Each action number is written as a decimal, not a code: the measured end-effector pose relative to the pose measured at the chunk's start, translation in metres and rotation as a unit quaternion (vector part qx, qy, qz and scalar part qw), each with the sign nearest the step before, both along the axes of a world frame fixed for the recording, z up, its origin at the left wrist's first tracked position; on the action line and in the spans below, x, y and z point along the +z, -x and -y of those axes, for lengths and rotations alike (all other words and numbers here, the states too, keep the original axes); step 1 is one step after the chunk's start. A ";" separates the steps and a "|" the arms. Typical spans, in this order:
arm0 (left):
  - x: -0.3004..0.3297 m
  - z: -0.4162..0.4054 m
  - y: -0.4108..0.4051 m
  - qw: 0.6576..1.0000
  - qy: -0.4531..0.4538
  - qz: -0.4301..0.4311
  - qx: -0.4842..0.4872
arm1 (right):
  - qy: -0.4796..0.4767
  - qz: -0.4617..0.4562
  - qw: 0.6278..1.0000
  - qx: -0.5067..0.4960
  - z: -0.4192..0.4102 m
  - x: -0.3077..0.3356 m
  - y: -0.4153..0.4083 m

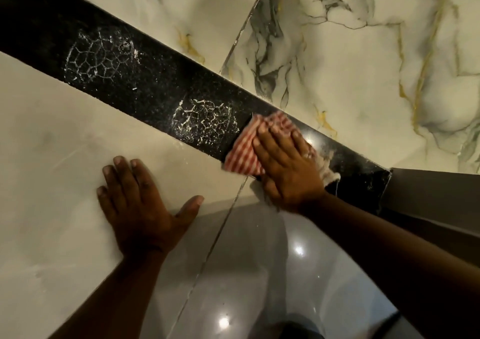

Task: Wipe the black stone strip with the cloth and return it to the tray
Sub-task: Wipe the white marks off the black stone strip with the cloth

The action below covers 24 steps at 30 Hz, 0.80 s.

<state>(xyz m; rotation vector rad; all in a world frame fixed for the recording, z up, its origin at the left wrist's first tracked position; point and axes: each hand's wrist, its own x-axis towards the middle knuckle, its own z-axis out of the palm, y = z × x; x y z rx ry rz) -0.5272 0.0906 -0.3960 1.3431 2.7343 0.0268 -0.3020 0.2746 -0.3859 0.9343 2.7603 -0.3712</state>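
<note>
- right hand (287,168) flat, fingers spread, pressing cloth (246,149) on strip (155,84)
- left hand (141,203) empty, fingers splayed flat on tile (52,156)
- white marks (205,120) beside cloth

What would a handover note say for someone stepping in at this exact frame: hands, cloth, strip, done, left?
Right hand: flat on the red-striped cloth, pressing it on the black stone strip.
Left hand: open, palm down on the pale floor tile beside the strip, holding nothing.
Done: wiping is under way near the strip's right end.
Left: two white cracked residue patches sit to the cloth's left; some white smear shows behind the right hand. No tray is in view, so returning the cloth remains.
</note>
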 end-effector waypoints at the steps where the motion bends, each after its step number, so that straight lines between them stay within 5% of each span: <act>1: 0.001 -0.001 -0.001 1.000 0.000 0.005 0.002 | 0.002 -0.004 1.000 -0.022 -0.013 0.001 0.003; 8: 0.002 -0.001 0.003 1.000 0.012 0.025 0.005 | -0.056 -0.058 0.950 -0.301 -0.005 -0.007 -0.013; 15: -0.001 0.000 0.047 0.997 0.003 0.038 -0.063 | -0.024 -0.038 0.998 0.045 0.073 -0.003 0.017; 20: 0.004 -0.013 0.102 0.998 0.043 0.042 -0.001 | -0.003 -0.046 0.998 0.043 -0.020 0.002 0.025; 24: 0.006 -0.028 0.126 0.998 0.042 0.049 0.008 | -0.024 -0.041 0.997 -0.054 -0.028 0.005 0.001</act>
